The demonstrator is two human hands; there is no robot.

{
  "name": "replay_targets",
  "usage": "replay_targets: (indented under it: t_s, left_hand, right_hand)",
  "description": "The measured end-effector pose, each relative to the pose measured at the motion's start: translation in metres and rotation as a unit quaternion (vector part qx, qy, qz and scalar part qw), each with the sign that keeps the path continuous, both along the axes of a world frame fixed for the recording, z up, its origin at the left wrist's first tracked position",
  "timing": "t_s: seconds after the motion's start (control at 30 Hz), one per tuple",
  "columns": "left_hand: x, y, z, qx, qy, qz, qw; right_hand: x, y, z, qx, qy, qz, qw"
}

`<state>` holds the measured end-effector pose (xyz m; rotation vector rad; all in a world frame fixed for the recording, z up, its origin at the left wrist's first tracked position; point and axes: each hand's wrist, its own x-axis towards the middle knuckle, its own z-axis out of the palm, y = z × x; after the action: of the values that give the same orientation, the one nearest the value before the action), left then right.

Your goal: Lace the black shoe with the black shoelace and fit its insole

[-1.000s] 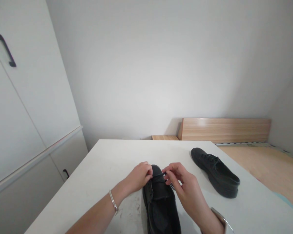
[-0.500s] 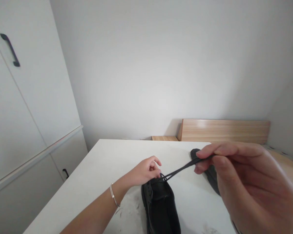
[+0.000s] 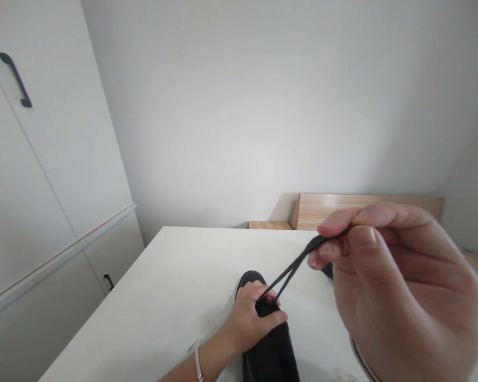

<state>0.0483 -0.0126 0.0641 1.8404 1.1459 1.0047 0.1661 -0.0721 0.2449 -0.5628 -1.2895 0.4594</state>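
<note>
A black shoe (image 3: 269, 353) lies on the white table (image 3: 171, 297), toe pointing away from me. My left hand (image 3: 249, 318) presses down on its front, fingers curled over the upper. My right hand (image 3: 398, 281) is raised close to the camera and pinches the black shoelace (image 3: 290, 270), which runs taut as two strands down to the shoe's eyelets. A second black shoe (image 3: 327, 269) is almost wholly hidden behind my right hand.
White cupboard doors with a dark handle (image 3: 14, 79) stand on the left. A pale wooden board (image 3: 314, 209) lies beyond the table's far edge against the grey wall. A bracelet circles my left wrist.
My right hand has pulled the lace up and toward the camera. My left hand has moved from the shoe's toe side onto the top of the shoe and closed over it.
</note>
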Motion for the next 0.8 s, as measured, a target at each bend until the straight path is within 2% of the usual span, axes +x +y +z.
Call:
replay_targets:
  t_s: [0.13, 0.37, 0.43, 0.5, 0.57, 0.63, 0.7, 0.8]
  left_hand:
    - [0.005, 0.001, 0.0, 0.005, -0.017, 0.009, 1.0]
    - [-0.006, 0.01, 0.004, -0.001, 0.029, -0.031, 0.999]
    - [-0.007, 0.011, 0.005, 0.011, 0.035, -0.022, 0.999]
    - [-0.01, 0.007, 0.012, 0.06, -0.003, 0.016, 0.998]
    - [-0.013, -0.003, 0.03, 0.171, -0.086, 0.079, 0.978]
    - [-0.016, -0.015, 0.056, 0.329, -0.158, 0.123, 0.923]
    - [-0.018, -0.024, 0.084, 0.431, -0.109, 0.081, 0.892]
    - [-0.016, -0.029, 0.117, 0.478, -0.034, 0.058, 0.876]
  right_hand:
    - [-0.005, -0.007, 0.011, 0.009, 0.022, -0.022, 0.999]
    - [-0.014, -0.015, 0.019, 0.053, 0.045, -0.14, 0.988]
    - [-0.014, -0.017, 0.017, 0.044, 0.037, -0.159, 0.986]
    - [-0.011, -0.018, 0.014, 0.03, 0.031, -0.187, 0.981]
    - [-0.009, -0.018, 0.011, 0.023, 0.028, -0.204, 0.978]
    - [-0.007, -0.016, 0.009, 0.02, 0.027, -0.199, 0.979]
    - [-0.007, -0.015, 0.008, 0.02, 0.028, -0.18, 0.983]
    - [-0.011, -0.014, 0.006, 0.026, 0.035, -0.148, 0.988]
